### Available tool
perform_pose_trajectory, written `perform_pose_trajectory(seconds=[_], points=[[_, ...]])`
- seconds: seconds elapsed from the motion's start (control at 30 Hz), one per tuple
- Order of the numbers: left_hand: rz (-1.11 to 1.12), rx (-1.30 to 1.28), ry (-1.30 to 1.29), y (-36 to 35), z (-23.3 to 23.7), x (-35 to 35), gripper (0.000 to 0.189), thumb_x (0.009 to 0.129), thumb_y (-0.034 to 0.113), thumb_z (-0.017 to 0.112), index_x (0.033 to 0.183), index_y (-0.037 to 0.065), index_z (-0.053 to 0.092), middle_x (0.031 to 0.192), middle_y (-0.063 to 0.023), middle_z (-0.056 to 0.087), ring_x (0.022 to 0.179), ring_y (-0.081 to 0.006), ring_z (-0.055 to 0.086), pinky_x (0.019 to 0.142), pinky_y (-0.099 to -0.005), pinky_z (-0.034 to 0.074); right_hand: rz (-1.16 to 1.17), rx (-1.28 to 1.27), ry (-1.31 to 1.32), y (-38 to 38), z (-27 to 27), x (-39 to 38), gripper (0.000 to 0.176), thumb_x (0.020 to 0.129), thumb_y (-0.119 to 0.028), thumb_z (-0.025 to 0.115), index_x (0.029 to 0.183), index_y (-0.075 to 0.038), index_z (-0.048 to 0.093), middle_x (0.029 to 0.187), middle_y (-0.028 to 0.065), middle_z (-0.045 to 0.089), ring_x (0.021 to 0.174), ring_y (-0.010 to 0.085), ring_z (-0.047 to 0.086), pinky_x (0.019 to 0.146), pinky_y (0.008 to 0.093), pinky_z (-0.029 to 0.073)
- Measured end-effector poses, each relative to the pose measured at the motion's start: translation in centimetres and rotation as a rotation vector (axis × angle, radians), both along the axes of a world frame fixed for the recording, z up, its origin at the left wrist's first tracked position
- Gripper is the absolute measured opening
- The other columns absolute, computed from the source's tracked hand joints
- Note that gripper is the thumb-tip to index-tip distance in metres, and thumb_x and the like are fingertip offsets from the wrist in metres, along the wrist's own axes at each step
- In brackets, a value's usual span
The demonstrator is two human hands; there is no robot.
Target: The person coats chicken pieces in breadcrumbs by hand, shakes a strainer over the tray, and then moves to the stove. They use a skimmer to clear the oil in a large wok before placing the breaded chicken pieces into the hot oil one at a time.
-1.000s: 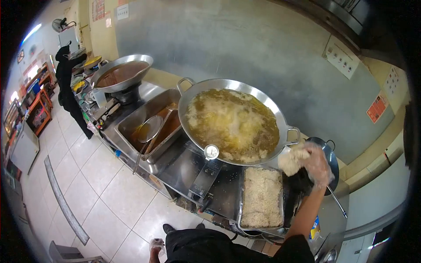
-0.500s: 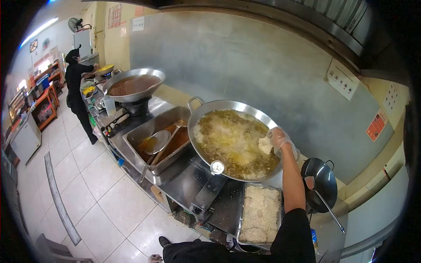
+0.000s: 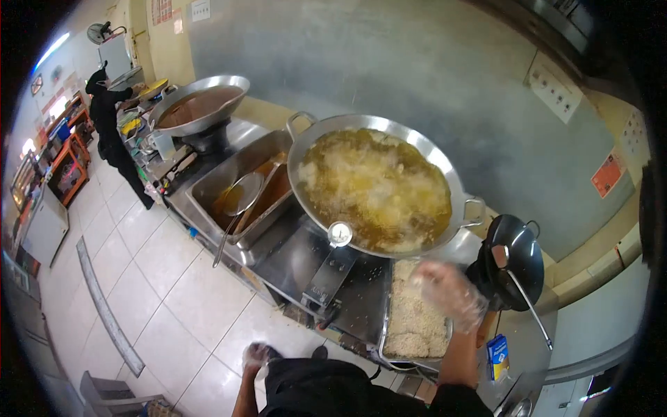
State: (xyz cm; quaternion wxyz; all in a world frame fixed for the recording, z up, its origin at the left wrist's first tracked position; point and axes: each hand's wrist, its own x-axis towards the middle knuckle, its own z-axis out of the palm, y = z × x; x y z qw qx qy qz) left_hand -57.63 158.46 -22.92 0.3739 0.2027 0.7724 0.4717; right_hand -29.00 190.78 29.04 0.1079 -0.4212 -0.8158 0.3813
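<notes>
My right hand [image 3: 453,295], in a clear plastic glove, hovers over a metal tray [image 3: 383,332] of breaded pieces [image 3: 415,321]. Its fingers are loosely bent and apart, and no piece shows in them. Beyond the tray, a large two-handled wok [image 3: 445,156] holds bubbling yellow oil [image 3: 375,187] with pale pieces frying under steam. A dial thermometer [image 3: 340,234] sits at the wok's near rim. Low beside my body hangs my left hand [image 3: 257,356], also gloved, away from the counter; its fingers are too small and blurred to read.
Left of the wok, a deep steel pan [image 3: 243,238] holds a strainer [image 3: 243,193] and brown liquid. Another wok [image 3: 240,87] stands farther left, with a co-worker [image 3: 108,121] beyond. At right are a dark wok [image 3: 524,271], a long-handled turner [image 3: 517,281] and a blue box [image 3: 497,356].
My right hand has let go of a breaded piece at the oil wok's right edge and come back over the tray. My left hand shows more fully, and the view has tilted down.
</notes>
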Motion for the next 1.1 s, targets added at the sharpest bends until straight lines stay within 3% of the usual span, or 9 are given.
perform_pose_trajectory(seconds=[0.07, 0.23, 0.5, 0.6, 0.7, 0.87, 0.93, 1.0, 1.1], points=[[0.089, 0.448, -0.391, 4.8, 4.0, 0.7, 0.024, 0.079, 0.018, 0.057, 0.096, 0.003, 0.051, 0.075, -0.0058, 0.055, 0.068, -0.0155, 0.055, 0.055, -0.0278, 0.045, 0.058, -0.404, 0.189, -1.4, -7.5, 0.5, 0.014, 0.077, -0.014, 0.055, 0.085, -0.003, 0.054, 0.086, 0.0073, 0.054, 0.072, 0.0159, 0.055, 0.065, 0.0272, 0.047], [-0.213, 0.204, -0.193, 13.7, 9.6, 2.9, 0.020, 0.083, 0.017, 0.050, 0.094, 0.001, 0.051, 0.078, -0.0074, 0.059, 0.064, -0.0133, 0.056, 0.055, -0.0259, 0.045, 0.337, 0.102, -0.085, -5.9, -25.3, 3.5, 0.030, 0.072, -0.024, 0.061, 0.090, -0.003, 0.051, 0.097, 0.0136, 0.050, 0.085, 0.0270, 0.052, 0.080, 0.0361, 0.042], [-0.446, 0.203, -0.848, 14.5, 10.8, 10.3, 0.023, 0.080, 0.014, 0.054, 0.102, 0.007, 0.049, 0.093, -0.0063, 0.057, 0.077, -0.0155, 0.056, 0.065, -0.0283, 0.046, 0.138, 0.088, -0.423, -8.1, -28.7, 14.9, 0.036, 0.067, -0.024, 0.062, 0.096, -0.005, 0.051, 0.090, 0.0137, 0.054, 0.086, 0.0283, 0.052, 0.075, 0.0360, 0.043], [-0.752, 0.141, -0.330, 13.0, 10.9, 12.4, 0.021, 0.080, 0.005, 0.052, 0.100, 0.002, 0.050, 0.090, -0.0067, 0.057, 0.078, -0.0144, 0.055, 0.067, -0.0254, 0.044, 0.101, 0.164, -0.477, -9.0, -30.8, 16.4, 0.033, 0.069, -0.022, 0.060, 0.097, -0.006, 0.052, 0.091, 0.0125, 0.055, 0.085, 0.0272, 0.053, 0.071, 0.0361, 0.045], [-0.568, 0.251, -0.765, 11.9, 13.6, 12.6, 0.023, 0.081, 0.011, 0.054, 0.100, 0.000, 0.049, 0.089, -0.0068, 0.057, 0.077, -0.0143, 0.055, 0.067, -0.0256, 0.045, 0.060, 0.253, -0.499, -9.1, -32.4, 16.3, 0.031, 0.070, -0.020, 0.058, 0.097, -0.007, 0.053, 0.092, 0.0112, 0.056, 0.084, 0.0260, 0.055, 0.066, 0.0361, 0.047], [-0.405, 0.084, -0.784, 9.7, 12.1, 10.4, 0.030, 0.082, 0.021, 0.055, 0.103, 0.000, 0.049, 0.090, -0.0081, 0.057, 0.078, -0.0150, 0.055, 0.069, -0.0253, 0.046, -0.147, 0.352, -0.447, -8.8, -31.6, 12.3, 0.031, 0.069, -0.018, 0.058, 0.098, -0.007, 0.053, 0.091, 0.0102, 0.056, 0.084, 0.0269, 0.055, 0.067, 0.0364, 0.047], [-0.378, 0.154, -0.975, 9.3, 9.6, 9.3, 0.030, 0.082, 0.018, 0.051, 0.107, 0.000, 0.046, 0.096, -0.0104, 0.055, 0.085, -0.0178, 0.054, 0.073, -0.0287, 0.044, -0.434, -0.006, -0.220, -9.4, -38.0, 12.5, 0.039, 0.064, -0.024, 0.061, 0.098, -0.005, 0.053, 0.096, 0.0124, 0.055, 0.090, 0.0296, 0.052, 0.078, 0.0408, 0.042], [-0.392, 0.326, -1.096, 8.4, 8.4, 7.7, 0.031, 0.083, 0.010, 0.045, 0.113, 0.001, 0.041, 0.107, -0.0145, 0.050, 0.097, -0.0231, 0.050, 0.081, -0.0350, 0.042, -0.239, 0.410, -0.420, -9.4, -34.6, 9.6, 0.042, 0.064, -0.030, 0.060, 0.097, -0.005, 0.054, 0.093, 0.0134, 0.056, 0.090, 0.0275, 0.052, 0.079, 0.0411, 0.040], [-0.292, 0.524, -0.880, 5.7, 9.1, 6.1, 0.036, 0.081, 0.012, 0.049, 0.112, -0.003, 0.041, 0.108, -0.0159, 0.050, 0.097, -0.0218, 0.050, 0.079, -0.0315, 0.042, 0.062, 0.308, -0.248, -6.8, -29.1, 1.9, 0.052, 0.067, -0.035, 0.058, 0.108, -0.003, 0.047, 0.106, 0.0164, 0.051, 0.099, 0.0274, 0.047, 0.089, 0.0376, 0.034]])
